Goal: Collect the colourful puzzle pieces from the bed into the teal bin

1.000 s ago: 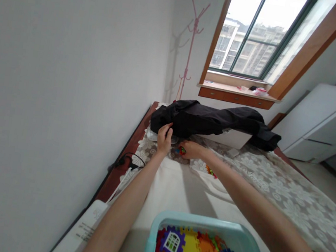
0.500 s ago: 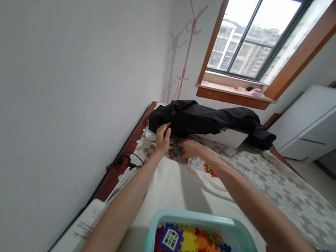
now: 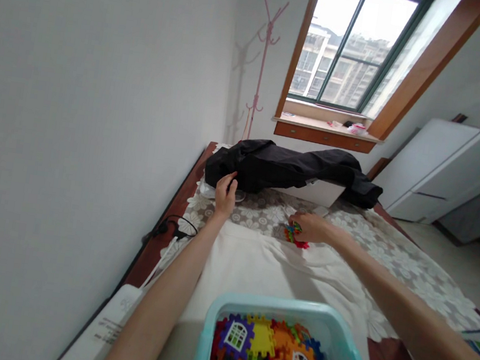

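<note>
Hiding colourful pieces, right hand

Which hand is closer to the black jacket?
Left. The left hand touches the near edge of the black jacket. The right hand is farther away, down on the lace cloth at some colourful pieces.

- Jacket at the table's far end
- Left hand touching jacket
- Right hand right of it, on pieces
- Bin nearest
</note>
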A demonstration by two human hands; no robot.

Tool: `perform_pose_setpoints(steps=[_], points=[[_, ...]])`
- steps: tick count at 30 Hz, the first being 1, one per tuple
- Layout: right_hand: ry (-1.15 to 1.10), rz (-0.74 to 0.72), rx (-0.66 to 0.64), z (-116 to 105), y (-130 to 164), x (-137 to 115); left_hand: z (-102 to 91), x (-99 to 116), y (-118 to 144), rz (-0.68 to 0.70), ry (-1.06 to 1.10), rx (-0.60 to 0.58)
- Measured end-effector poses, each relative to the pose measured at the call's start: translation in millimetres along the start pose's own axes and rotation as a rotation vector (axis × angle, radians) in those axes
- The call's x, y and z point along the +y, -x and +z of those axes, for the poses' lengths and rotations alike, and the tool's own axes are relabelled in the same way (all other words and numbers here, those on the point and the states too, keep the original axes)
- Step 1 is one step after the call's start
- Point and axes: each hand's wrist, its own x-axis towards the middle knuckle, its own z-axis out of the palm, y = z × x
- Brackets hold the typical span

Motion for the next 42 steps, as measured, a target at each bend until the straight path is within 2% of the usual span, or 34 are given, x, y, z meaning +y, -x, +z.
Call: perform_pose_setpoints(steps=[5, 11, 18, 24, 30, 33, 36, 39, 42], points=[[-0.034, -0.020, -0.036, 21, 14, 1, 0.6, 0, 0, -0.010, -0.009, 0.000], [-0.053, 0.001, -0.025, 26, 18, 3, 1.1, 2, -1, -0.011, -0.007, 0.002], [-0.094, 0.056, -0.006, 25, 13, 5, 2.9, 0, -2, -0.013, -0.007, 0.001], [-0.205, 0.052, 0.116, 21, 24, 1, 3.8, -1, -3, -0.009, 0.006, -0.009], [-0.318, 0.092, 0.256, -4, 21, -8, 3.5, -2, -3, -0.005, 0.002, -0.007], [-0.384, 0.051, 0.319, -33, 30, -25, 3.7, -3, -3, -0.010, 0.000, -0.006], [-0.519, -0.049, 0.320, -69, 61, -60, 3.4, -3, -3, -0.013, -0.004, -0.005], [-0.645, -0.222, 0.143, -95, 108, -109, 3.2, -3, -2, -0.016, -0.011, -0.002], [-0.618, -0.409, -0.087, -96, 147, -154, 3.3, -2, -2, -0.015, -0.016, -0.003]])
